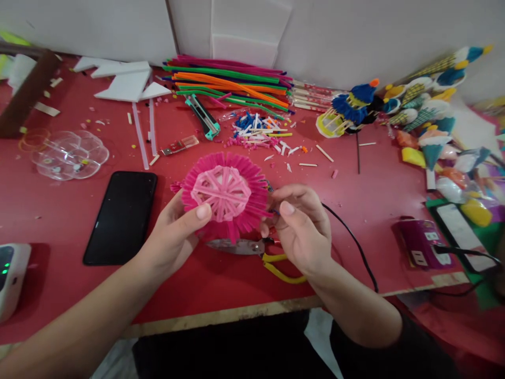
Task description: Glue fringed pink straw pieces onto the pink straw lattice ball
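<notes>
Inside the table edge (252, 314), pink disc (223, 193)

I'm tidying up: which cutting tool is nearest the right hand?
The yellow-handled scissors, next to the right hand in view; the teal-and-black cutter lies farther back.

I am in what looks like a craft workshop: around the fringed pink piece (223, 192) I hold, my red table (366, 184) carries bundled pipe cleaners (232, 84), a utility knife (203, 117), scissors (257, 247), cut white sheets (128, 81), scattered clippings (256, 130) and clustered colourful ornaments (430, 113).
</notes>
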Demonstrator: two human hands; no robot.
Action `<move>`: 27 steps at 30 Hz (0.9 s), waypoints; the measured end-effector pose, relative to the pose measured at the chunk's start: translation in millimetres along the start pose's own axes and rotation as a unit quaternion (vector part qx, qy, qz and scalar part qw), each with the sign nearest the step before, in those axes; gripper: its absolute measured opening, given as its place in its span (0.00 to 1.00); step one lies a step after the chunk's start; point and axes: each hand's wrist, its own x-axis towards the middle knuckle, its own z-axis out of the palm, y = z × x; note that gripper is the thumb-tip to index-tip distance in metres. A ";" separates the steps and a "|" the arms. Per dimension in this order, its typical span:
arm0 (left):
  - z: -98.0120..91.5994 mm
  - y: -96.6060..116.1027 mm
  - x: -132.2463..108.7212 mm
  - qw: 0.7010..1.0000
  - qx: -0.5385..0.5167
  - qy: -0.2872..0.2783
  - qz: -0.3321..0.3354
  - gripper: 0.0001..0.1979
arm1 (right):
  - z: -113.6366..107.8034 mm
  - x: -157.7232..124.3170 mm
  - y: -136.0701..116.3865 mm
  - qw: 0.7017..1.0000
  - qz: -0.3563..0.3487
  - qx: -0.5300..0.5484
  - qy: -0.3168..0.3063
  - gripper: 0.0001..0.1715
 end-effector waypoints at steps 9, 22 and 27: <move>3.3 0.0 0.9 0.999 0.005 0.010 -0.034 0.28 | -0.3 3.0 4.8 0.998 0.045 0.037 -0.020 0.10; 4.3 -3.6 0.4 0.999 0.042 0.012 0.015 0.28 | 4.6 5.9 5.9 0.997 0.076 0.016 0.013 0.17; 5.3 -3.2 1.5 0.998 0.049 0.024 0.015 0.29 | 4.3 6.4 6.7 0.995 0.094 0.020 0.023 0.17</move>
